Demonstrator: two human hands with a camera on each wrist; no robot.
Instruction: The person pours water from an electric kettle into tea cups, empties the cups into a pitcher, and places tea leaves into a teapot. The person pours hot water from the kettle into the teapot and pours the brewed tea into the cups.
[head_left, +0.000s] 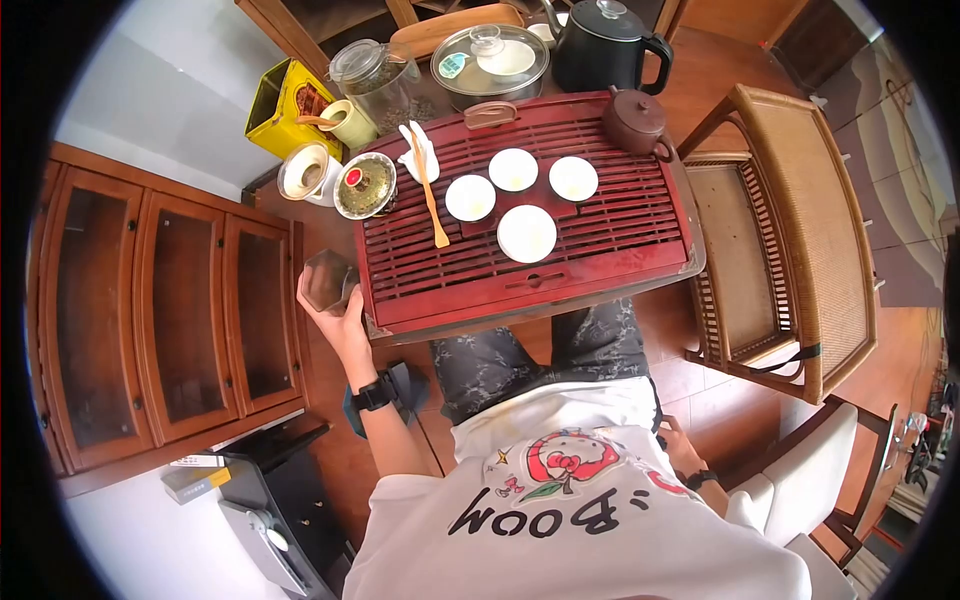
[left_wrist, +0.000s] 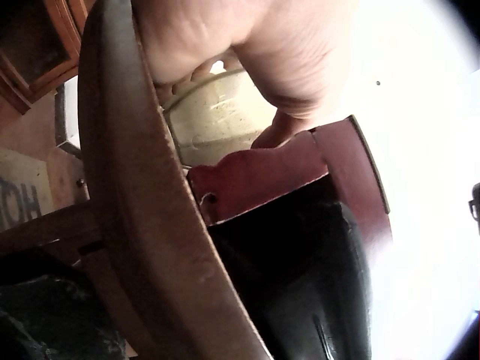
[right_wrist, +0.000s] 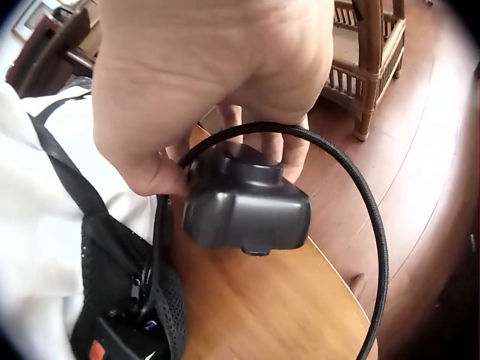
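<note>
At the left corner of the red slatted tea tray (head_left: pixel 600 262), my left hand (head_left: pixel 345 322) grips a faceted, see-through glass cup (head_left: pixel 328 281), thumb on one side and fingers on the other. In the left wrist view the glass shows yellowish below the palm, close to the tray's red edge (left_wrist: pixel 262 176). My right hand (head_left: pixel 680 445) hangs beside my hip, partly hidden by the shirt. In the right wrist view its fingers point loosely down behind a black casing (right_wrist: pixel 251 217) with a cable. Several white teacups (head_left: pixel 526 234) stand on the tray.
A wooden tea scoop (head_left: pixel 431 195) lies on the tray near a lidded bowl (head_left: pixel 365 187). A brown teapot (head_left: pixel 637 122) sits at the right corner. Behind are a black kettle (head_left: pixel 600 50), a glass-lidded pot (head_left: pixel 488 70) and a jar (head_left: pixel 380 80). A rattan shelf (head_left: pixel 810 230) stands at right.
</note>
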